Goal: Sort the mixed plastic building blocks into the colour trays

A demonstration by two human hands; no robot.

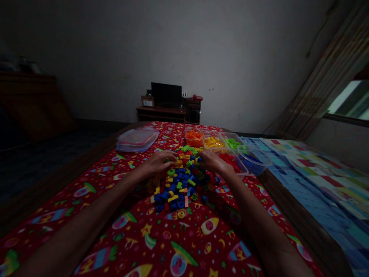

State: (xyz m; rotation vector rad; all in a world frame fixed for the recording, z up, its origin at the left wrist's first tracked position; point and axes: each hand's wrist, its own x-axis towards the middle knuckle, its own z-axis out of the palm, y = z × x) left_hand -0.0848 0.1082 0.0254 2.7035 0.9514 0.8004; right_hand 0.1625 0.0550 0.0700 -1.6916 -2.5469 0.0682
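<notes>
A loose pile of plastic building blocks [181, 179] in blue, yellow, green, red and orange lies on the red patterned tablecloth [161, 246]. My left hand [160, 161] is over the pile's left side, its thumb and fingers apart with nothing visible between them. On the far right side of the pile, my right hand [212, 160] points down with its fingers curled together among the blocks. Whatever those fingertips hold is too small and dark to make out. A yellow round piece [181, 213] lies at the pile's near edge.
Beyond my right hand stand clear containers of orange pieces [194, 135], yellow pieces [213, 142], green pieces [233, 143], red pieces [230, 161] and blue pieces [252, 163]. Stacked plastic lids [137, 139] lie back left. A bed [311, 177] adjoins the table's right side.
</notes>
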